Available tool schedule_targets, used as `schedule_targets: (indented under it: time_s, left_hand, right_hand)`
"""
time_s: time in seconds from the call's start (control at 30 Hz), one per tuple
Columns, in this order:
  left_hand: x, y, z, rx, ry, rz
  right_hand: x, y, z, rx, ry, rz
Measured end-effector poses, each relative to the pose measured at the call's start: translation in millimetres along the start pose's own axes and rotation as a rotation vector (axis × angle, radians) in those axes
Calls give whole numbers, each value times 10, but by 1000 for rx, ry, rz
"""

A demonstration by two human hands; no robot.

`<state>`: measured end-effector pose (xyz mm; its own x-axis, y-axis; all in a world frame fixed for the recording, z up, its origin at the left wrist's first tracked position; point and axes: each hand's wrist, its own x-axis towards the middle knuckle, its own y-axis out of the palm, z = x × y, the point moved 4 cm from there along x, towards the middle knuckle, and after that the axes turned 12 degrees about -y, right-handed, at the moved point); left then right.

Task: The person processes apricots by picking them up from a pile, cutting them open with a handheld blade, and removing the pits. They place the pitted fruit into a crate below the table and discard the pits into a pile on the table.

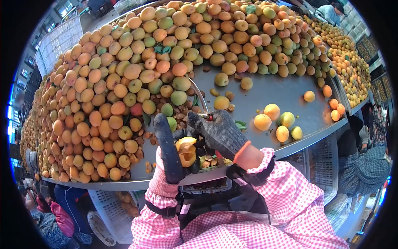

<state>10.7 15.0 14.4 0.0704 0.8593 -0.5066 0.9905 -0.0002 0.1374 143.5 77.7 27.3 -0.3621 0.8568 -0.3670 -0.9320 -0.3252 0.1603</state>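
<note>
My left hand (168, 149), in a dark glove, is closed around an opened yellow fruit (186, 152) at the table's front edge. A hollow shows in the fruit's flesh. My right hand (219, 130), in a dark grey glove, grips a tool with a red part at the fingers and a curved metal blade (200, 94) that points up and away. Brown scraps (180, 113) lie just beyond my hands. A big heap of orange and green fruits (124, 74) rises at the left and behind.
The metal table (275, 93) carries several loose fruits (272, 112) at the right. White crates (112, 211) stand below its front edge, left and right. Other people are at the lower left, a person (365, 166) at the right edge, and another (330, 14) at the top right.
</note>
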Motion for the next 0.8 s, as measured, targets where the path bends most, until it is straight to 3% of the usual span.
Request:
schedule_targets:
  time_s: [0.03,0.1,0.13,0.17,0.23,0.27,0.3,0.37,0.4,0.43,0.5,0.53,0.57,0.63,0.67,0.73,0.77,0.8]
  left_hand:
    - [38,43,-38,-383,-154,15]
    - [67,20,-103,-411,-172,91]
    - [69,28,-108,-438,-190,162]
    - [83,23,-52,-440,-190,160]
    - [86,53,-49,-292,121,117]
    - [66,138,-121,-395,62,-87]
    - [88,105,-75,-393,61,-84]
    - [76,66,-115,315,367,-152]
    - [82,49,-103,328,390,-139]
    - [81,49,-134,327,393,-134]
    - [87,59,-186,-54,350,23]
    - [87,44,-247,-70,279,-82]
    - [72,-25,-294,-68,200,-192]
    - [28,-93,-340,140,398,-223]
    - [7,-109,-335,102,341,-198]
    - [50,-74,-348,-9,284,-134]
    - [68,-49,-328,-113,219,-70]
    - [108,-56,-288,-101,288,-85]
  right_hand:
    - [-29,-4,-20,6,-5,-8]
    - [-149,80,152,-75,-656,167]
    - [-189,88,209,-389,-839,240]
    - [-179,80,180,-388,-838,242]
    - [-192,115,100,-910,-943,193]
    - [-206,121,126,-906,-974,65]
    - [-181,136,125,-905,-974,61]
    - [-48,21,34,-256,-550,-44]
    - [-7,-41,-43,114,-246,-143]
    - [-38,-76,74,112,-249,-146]
    - [-129,-246,275,219,-115,-139]
    - [-9,-467,414,-602,-518,-98]
    - [-3,-510,502,-690,-698,-131]
    - [110,-701,506,-816,-845,-280]
    - [151,-742,498,-825,-848,-280]
    - [268,-745,466,-1185,-590,-197]
    - [331,-742,430,-1189,-591,-194]
    - [433,-714,303,-1278,-519,-96]
